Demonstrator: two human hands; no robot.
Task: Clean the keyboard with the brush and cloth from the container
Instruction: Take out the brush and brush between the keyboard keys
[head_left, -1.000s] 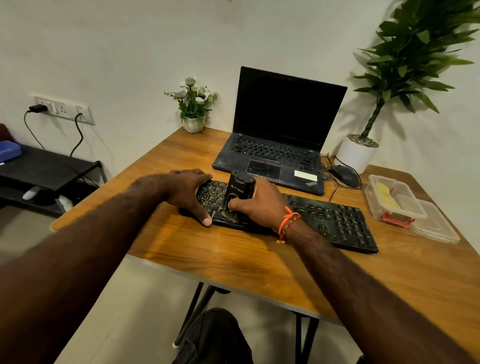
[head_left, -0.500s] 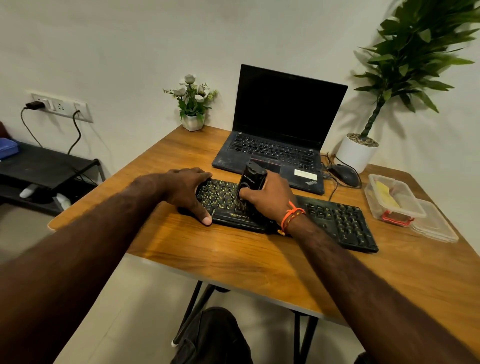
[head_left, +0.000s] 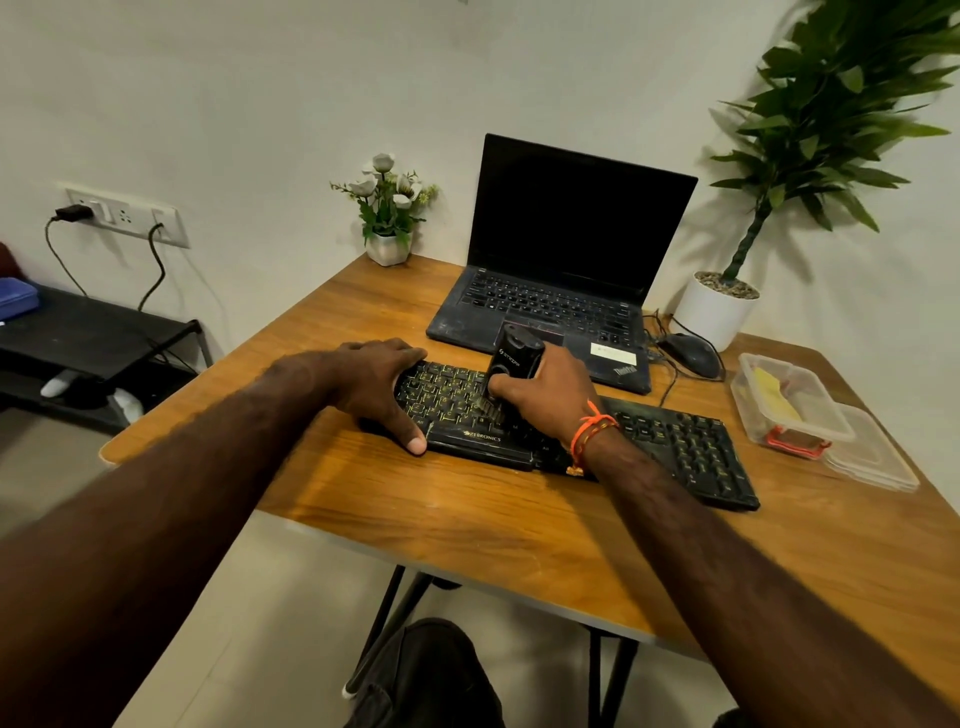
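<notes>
A black keyboard (head_left: 675, 447) with yellow lettering lies across the wooden desk (head_left: 467, 519). My right hand (head_left: 550, 395) grips a black brush (head_left: 511, 364) that stands tilted on the keys left of the keyboard's middle, bristles down. My left hand (head_left: 379, 384) holds the keyboard's left end, thumb on the front edge and fingers curled over the back edge. At the right sits the clear plastic container (head_left: 789, 405) with a yellow cloth (head_left: 774, 395) inside; its lid (head_left: 872, 457) lies beside it.
An open dark laptop (head_left: 561, 270) stands behind the keyboard, a black mouse (head_left: 693, 353) with its cable to its right. A small flower pot (head_left: 387, 213) and a large potted plant (head_left: 727, 306) stand at the back. A black side shelf (head_left: 93, 338) is at left.
My right hand has slid the brush away from me, from the keyboard's near rows toward the far rows, tilting it. My left hand has stayed on the keyboard's left end.
</notes>
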